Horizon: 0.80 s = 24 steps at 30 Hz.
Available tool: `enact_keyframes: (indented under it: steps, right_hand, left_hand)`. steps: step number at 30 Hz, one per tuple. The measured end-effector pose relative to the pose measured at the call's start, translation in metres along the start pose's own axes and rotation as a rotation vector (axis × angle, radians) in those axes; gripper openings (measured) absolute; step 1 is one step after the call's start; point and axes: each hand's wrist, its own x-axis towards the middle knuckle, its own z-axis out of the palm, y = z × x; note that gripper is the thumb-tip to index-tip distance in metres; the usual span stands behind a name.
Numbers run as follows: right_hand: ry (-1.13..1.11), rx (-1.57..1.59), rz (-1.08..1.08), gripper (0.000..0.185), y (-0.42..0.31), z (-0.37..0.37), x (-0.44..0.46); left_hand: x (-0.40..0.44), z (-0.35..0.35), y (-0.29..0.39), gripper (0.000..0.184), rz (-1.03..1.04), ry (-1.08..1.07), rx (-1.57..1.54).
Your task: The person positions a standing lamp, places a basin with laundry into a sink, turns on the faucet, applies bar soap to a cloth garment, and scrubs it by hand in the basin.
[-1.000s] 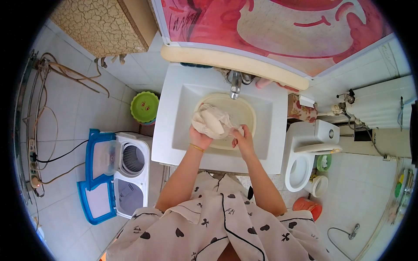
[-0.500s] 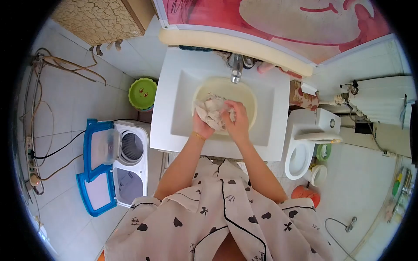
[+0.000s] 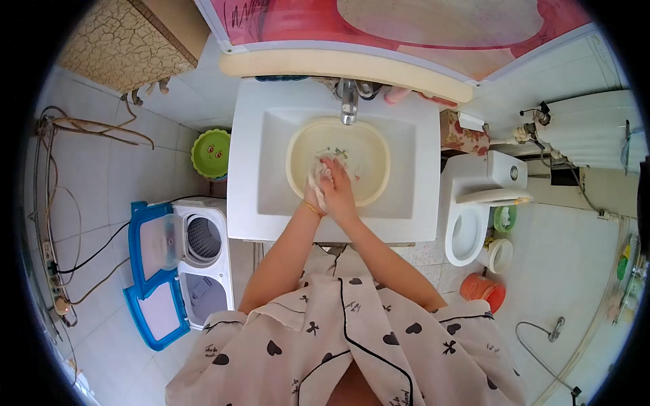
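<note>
A cream plastic basin (image 3: 379,177) sits in the white sink (image 3: 271,183), below the metal faucet (image 3: 349,103). Over the basin's front left part, a pale wet cloth (image 3: 316,177) is pressed between my two hands. My left hand (image 3: 315,197), with a yellow band at the wrist, is closed on the cloth from the left and mostly hidden. My right hand (image 3: 336,189) lies against it from the right, fingers over the cloth. The basin's floor shows a small coloured pattern.
On the left stand a twin-tub washing machine (image 3: 223,271) with raised blue lids and a green basin (image 3: 211,154). To the right are a toilet (image 3: 466,233), a white bucket (image 3: 500,256), a red bucket (image 3: 484,291) and a floral box (image 3: 464,132).
My hands have closed together and squeezed the cloth into a smaller, narrower bundle. The basin's patterned floor now shows. The camera view has shifted, so the sink appears further left.
</note>
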Motion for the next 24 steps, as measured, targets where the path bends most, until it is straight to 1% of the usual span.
enact_keyframes:
  steps: [1, 3, 5, 6, 8, 9, 10, 11, 12, 13, 14, 17, 18, 20, 22, 23, 24]
  right_hand:
    - [-0.002, 0.209, 0.163, 0.051, -0.009, -0.013, 0.009]
    - [-0.007, 0.631, 0.492, 0.045, -0.023, -0.034, 0.028]
    - [0.076, 0.542, 0.539, 0.038, 0.012, -0.007, 0.031]
    - [0.117, 0.498, 0.563, 0.036, 0.030, 0.005, 0.030]
    - [0.053, 0.846, 0.827, 0.036, 0.050, 0.009, 0.036]
    - [0.018, 1.020, 0.957, 0.036, 0.054, 0.009, 0.038]
    - [0.006, 0.942, 0.881, 0.038, 0.035, -0.005, 0.035]
    - [0.053, 0.837, 0.783, 0.038, 0.018, -0.009, 0.032]
    - [0.095, 0.730, 0.688, 0.039, 0.000, -0.009, 0.027]
    - [0.136, 0.625, 0.593, 0.040, -0.014, -0.010, 0.022]
    - [0.077, 0.595, 0.559, 0.047, -0.021, -0.014, 0.020]
    - [-0.039, 0.161, 0.483, 0.049, -0.057, -0.053, 0.031]
    - [-0.035, 0.263, 0.492, 0.049, -0.050, -0.050, 0.035]
    - [-0.028, 0.468, 0.513, 0.049, -0.015, -0.039, 0.049]
    - [-0.056, 0.742, 0.777, 0.048, 0.031, -0.024, 0.055]
    - [-0.068, 0.879, 0.906, 0.048, 0.048, -0.012, 0.053]
    - [-0.010, 1.051, 0.873, 0.047, 0.053, 0.000, 0.044]
  left_hand:
    - [0.000, 0.000, 0.001, 0.041, 0.011, -0.046, -0.119]
    - [-0.003, 0.013, -0.002, 0.040, 0.044, 0.068, 0.009]
    - [-0.001, 0.036, -0.011, 0.038, 0.077, 0.175, 0.137]
    - [-0.001, 0.039, -0.020, 0.038, 0.091, 0.265, 0.339]
    - [0.001, 0.042, -0.031, 0.039, 0.127, 0.439, 0.749]
    - [0.002, 0.038, -0.027, 0.040, 0.133, 0.383, 0.655]
    - [0.006, 0.031, -0.020, 0.041, 0.137, 0.324, 0.559]
    - [0.010, 0.023, -0.012, 0.042, 0.141, 0.265, 0.459]
    - [0.007, 0.024, 0.002, 0.045, 0.019, 0.123, 0.205]
    - [0.006, 0.023, 0.001, 0.044, 0.020, 0.146, 0.172]
    - [0.007, 0.023, 0.002, 0.043, 0.024, 0.167, 0.141]
    - [0.008, 0.019, 0.000, 0.041, 0.033, 0.232, 0.051]
    - [0.009, 0.020, -0.003, 0.040, 0.033, 0.254, 0.020]
    - [0.011, 0.017, -0.016, 0.043, 0.079, 0.298, 0.152]
    - [0.014, 0.012, -0.024, 0.046, 0.131, 0.339, 0.286]
    - [0.015, 0.008, -0.022, 0.047, 0.134, 0.308, 0.340]
    - [0.016, 0.002, -0.020, 0.049, 0.133, 0.278, 0.392]
